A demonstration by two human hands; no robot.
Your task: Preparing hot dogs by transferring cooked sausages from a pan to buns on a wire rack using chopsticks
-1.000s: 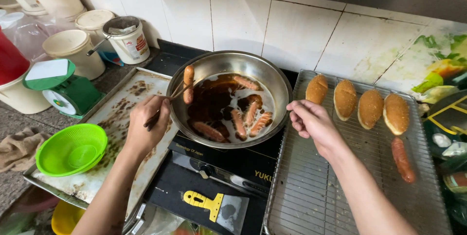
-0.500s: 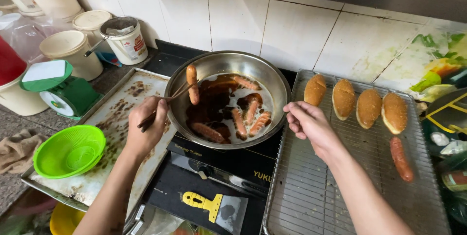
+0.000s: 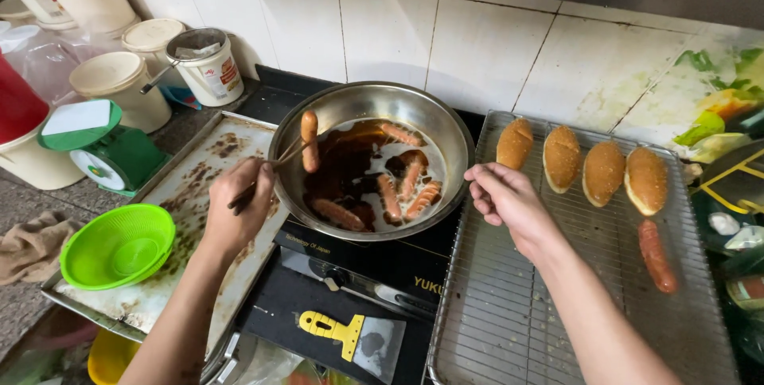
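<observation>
My left hand grips a pair of chopsticks that pinch one sausage, lifted upright above the left rim of a steel pan. Several more sausages lie in dark oil inside the pan, which stands on a black cooktop. My right hand hovers loosely curled beside the pan's right rim, over the wire rack, holding nothing.
Several bread rolls and one fried sausage rest on the rack. A stained metal tray holds a green colander at the left. A green scale, white tubs and a yellow-handled scraper are nearby.
The chopsticks have raised the held sausage slightly higher at the pan's left rim. My right hand has stayed beside the pan.
</observation>
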